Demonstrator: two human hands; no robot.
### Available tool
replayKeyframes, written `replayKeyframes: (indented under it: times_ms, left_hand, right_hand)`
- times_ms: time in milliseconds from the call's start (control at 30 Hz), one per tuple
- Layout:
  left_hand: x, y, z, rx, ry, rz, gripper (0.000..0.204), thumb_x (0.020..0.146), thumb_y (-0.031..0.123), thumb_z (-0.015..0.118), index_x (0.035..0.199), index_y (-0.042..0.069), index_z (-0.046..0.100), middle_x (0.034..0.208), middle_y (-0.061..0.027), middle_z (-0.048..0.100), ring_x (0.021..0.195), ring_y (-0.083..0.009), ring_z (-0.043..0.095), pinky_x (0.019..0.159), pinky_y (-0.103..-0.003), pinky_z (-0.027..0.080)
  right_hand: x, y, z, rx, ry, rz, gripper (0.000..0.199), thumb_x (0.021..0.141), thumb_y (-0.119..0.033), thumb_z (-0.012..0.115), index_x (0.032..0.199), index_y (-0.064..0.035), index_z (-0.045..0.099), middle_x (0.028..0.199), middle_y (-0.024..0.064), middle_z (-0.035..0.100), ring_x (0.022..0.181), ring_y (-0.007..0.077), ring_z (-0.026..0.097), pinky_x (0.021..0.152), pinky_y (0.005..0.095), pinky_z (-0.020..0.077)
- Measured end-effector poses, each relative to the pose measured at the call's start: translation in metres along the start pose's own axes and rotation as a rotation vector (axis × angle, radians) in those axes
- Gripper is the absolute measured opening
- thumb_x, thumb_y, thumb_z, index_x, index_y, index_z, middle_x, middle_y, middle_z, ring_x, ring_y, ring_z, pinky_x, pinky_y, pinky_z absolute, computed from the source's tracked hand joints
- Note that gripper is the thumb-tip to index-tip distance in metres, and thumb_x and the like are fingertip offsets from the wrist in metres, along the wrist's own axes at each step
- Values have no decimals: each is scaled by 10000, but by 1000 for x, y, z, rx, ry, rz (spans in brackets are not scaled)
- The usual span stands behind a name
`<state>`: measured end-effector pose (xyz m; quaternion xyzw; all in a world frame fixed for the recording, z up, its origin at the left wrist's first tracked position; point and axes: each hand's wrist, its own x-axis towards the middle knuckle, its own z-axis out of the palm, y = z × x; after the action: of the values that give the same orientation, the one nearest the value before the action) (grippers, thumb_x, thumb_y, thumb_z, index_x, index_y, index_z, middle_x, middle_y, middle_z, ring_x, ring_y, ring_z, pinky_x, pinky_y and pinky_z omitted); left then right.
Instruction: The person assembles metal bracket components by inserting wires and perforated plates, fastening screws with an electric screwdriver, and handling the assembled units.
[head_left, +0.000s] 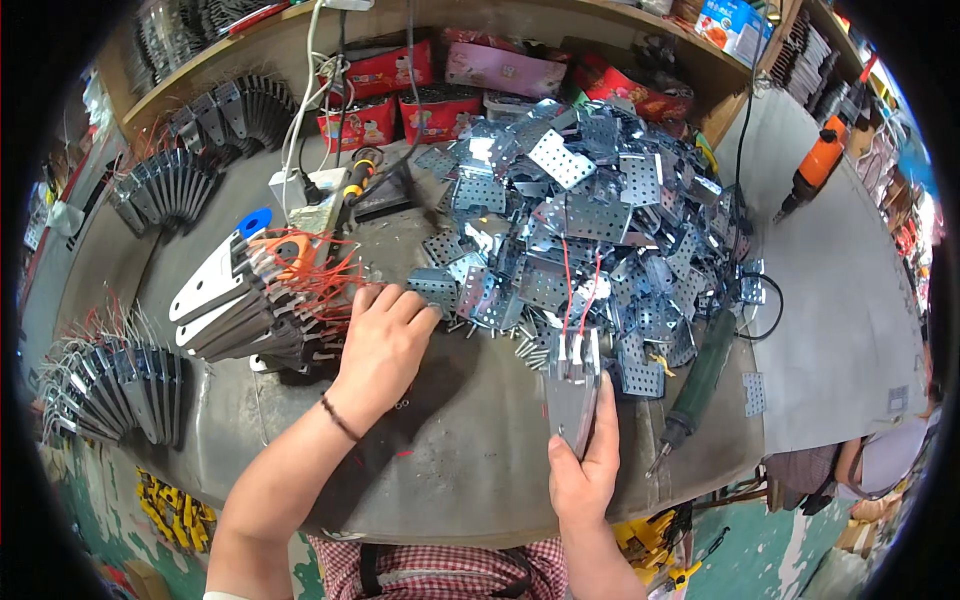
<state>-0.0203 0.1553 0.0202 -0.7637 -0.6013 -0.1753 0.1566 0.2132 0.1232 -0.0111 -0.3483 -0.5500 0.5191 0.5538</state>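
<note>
A cluttered assembly workshop, seen from above. A scuffed grey surface [480,430] carries a heap of perforated metal plates [590,215] toward one o'clock and fanned rows of wired metal parts [150,390] from eight to ten o'clock. An orange power tool [822,158] shows at two o'clock, a green driver [705,370] at four. Toward one o'clock runs a loaded wooden shelf [655,38]; yellow pieces [175,512] lie at eight, over worn green flooring [108,500].

Left hand [385,335] palm-down, fingers [396,301] seemingly curled; right hand [585,472], index finger [606,410] extended.
</note>
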Motion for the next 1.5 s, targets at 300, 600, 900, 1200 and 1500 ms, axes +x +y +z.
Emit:
replayKeyframes:
  times_ms: [300,600,900,1200,1500]
  left_hand:
    - [-78,82,-50,-462,-279,112,422,605,122,686,1006,17,607,921,-99,570,787,-245,543,675,-329,465]
    - [-68,62,-38,-709,164,-189,219,598,102,685,802,59,620,724,-38,521,623,-220,475,603,-332,349]
    - [-90,64,-39,-703,278,-261,263,583,110,712,821,36,630,633,-31,444,602,-201,432,595,-318,332]
    - [-85,49,-46,-442,327,-101,421,513,176,710,911,63,632,677,-16,479,596,-209,449,633,-360,356]
    - [-86,82,-54,-1058,-59,-322,138,827,129,555,838,0,504,771,-136,524,684,-309,525,626,-380,435]
  right_hand:
    - [-44,-4,-19,75,-29,219,645,786,66,498,1371,41,229,1366,152,346,1252,214,351,1026,322,267]
    - [-54,-19,-3,228,-214,384,686,789,88,465,1397,22,153,1404,165,280,1277,241,327,1043,353,264]
    - [-61,-45,21,778,-318,778,801,741,-26,536,1417,-45,106,1391,177,278,1255,347,347,1006,538,304]
    - [-66,-34,32,821,-389,646,727,788,8,505,1405,-2,121,1393,174,282,1277,316,324,1032,474,296]
    - [-75,-33,39,-334,-295,8,697,716,65,557,1358,-15,296,1326,221,385,1263,341,352,1028,399,293]
